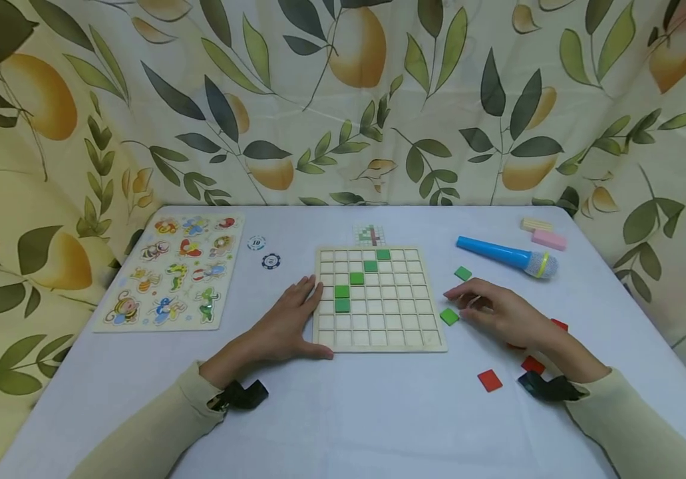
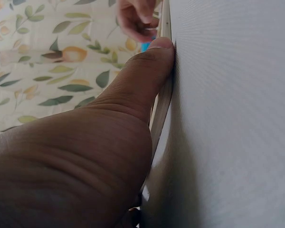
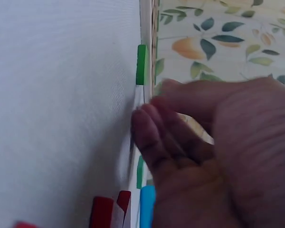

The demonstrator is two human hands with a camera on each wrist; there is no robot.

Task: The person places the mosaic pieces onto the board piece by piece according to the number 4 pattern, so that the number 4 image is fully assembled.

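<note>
A pale wooden grid board (image 1: 396,326) lies flat, with several green square tiles set in its cells in a slanting line. My left hand (image 1: 285,322) rests along the board's left side, fingers straight, thumb against the near left corner; the left wrist view shows that thumb (image 2: 145,71) pressed to the board's edge. Just right of the board, my right hand (image 1: 501,311) hovers with loosely bent fingers and nothing visible in them. Close to its fingertips lies a loose green tile (image 1: 449,317), and another green tile (image 1: 463,273) lies farther back.
Red tiles (image 1: 490,380) are scattered under and near the right forearm. Behind them lie a blue toy microphone (image 1: 498,254) and a pink block (image 1: 549,239). A small pattern card (image 1: 372,235) touches the board's far side. Left are round chips (image 1: 271,261) and an insect puzzle board (image 1: 193,316).
</note>
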